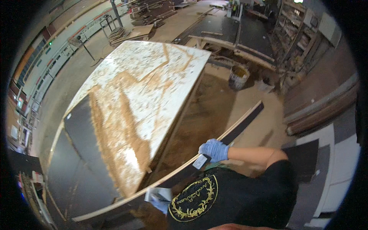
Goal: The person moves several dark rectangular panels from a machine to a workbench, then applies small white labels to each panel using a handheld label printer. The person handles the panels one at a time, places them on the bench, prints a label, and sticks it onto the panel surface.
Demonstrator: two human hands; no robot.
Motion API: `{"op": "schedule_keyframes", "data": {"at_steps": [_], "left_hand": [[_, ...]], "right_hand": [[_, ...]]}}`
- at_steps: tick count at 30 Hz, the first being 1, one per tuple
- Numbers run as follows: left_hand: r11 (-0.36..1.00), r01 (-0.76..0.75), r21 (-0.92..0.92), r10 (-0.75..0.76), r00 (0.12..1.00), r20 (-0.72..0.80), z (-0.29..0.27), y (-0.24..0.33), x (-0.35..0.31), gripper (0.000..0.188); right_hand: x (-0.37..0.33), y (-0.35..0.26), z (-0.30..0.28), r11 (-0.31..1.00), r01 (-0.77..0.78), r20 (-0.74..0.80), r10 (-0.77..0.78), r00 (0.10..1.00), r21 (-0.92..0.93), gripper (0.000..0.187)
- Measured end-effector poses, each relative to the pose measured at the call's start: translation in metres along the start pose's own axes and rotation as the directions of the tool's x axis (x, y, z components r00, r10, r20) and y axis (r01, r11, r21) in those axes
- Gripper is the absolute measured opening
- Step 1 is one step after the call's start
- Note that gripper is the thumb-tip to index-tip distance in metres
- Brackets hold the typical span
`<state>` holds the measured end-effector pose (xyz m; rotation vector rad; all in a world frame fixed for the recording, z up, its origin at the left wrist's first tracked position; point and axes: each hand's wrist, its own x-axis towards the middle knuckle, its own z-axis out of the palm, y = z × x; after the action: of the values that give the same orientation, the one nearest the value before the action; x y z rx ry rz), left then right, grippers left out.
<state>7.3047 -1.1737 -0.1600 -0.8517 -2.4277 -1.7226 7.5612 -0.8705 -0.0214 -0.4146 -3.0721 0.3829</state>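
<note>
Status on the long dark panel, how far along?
Done: the white board on the table is strewn with sawdust, so cutting has probably happened. In hand: the long dark panel is off the table, gripped by the gloved right hand. The left hand is at its lower part with a pale scrap, grip unclear. Left: the panel is not yet set down and the sawdust is uncleared.

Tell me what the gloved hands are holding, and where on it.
Both hold one long dark panel with a pale edge. The right hand grips its long edge near mid-length; the left hand grips the same edge nearer the lower-left end.
</note>
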Motion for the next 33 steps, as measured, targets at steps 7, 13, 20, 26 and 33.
{"op": "schedule_keyframes", "data": {"at_steps": [7,13,20,26,33], "left_hand": [[0.467,0.561,-0.683,-0.446,0.817,0.366,0.193,0.209,0.070,0.037],[0.524,0.678,-0.516,-0.391,0.729,0.561,0.377,0.263,0.140,0.020],[0.380,0.770,-0.513,-0.037,0.567,0.823,0.626,0.334,0.224,0.018],[0.270,0.868,-0.417,0.162,0.386,0.908,0.818,0.432,0.215,0.029],[0.260,0.933,-0.249,0.211,0.196,0.957,1.005,0.447,0.263,0.035]], "right_hand": [[-0.125,0.160,-0.076,0.894,-0.408,0.435,0.297,0.850,0.186,0.086],[-0.204,0.247,-0.065,0.622,-0.644,0.441,0.474,0.762,0.445,0.063],[-0.153,0.413,-0.148,0.394,-0.618,0.367,0.547,0.752,0.680,0.063],[-0.102,0.509,-0.271,0.247,-0.664,0.291,0.753,0.590,0.706,0.068],[-0.104,0.712,-0.189,0.343,-0.546,0.172,0.707,0.685,0.764,0.068]]}}
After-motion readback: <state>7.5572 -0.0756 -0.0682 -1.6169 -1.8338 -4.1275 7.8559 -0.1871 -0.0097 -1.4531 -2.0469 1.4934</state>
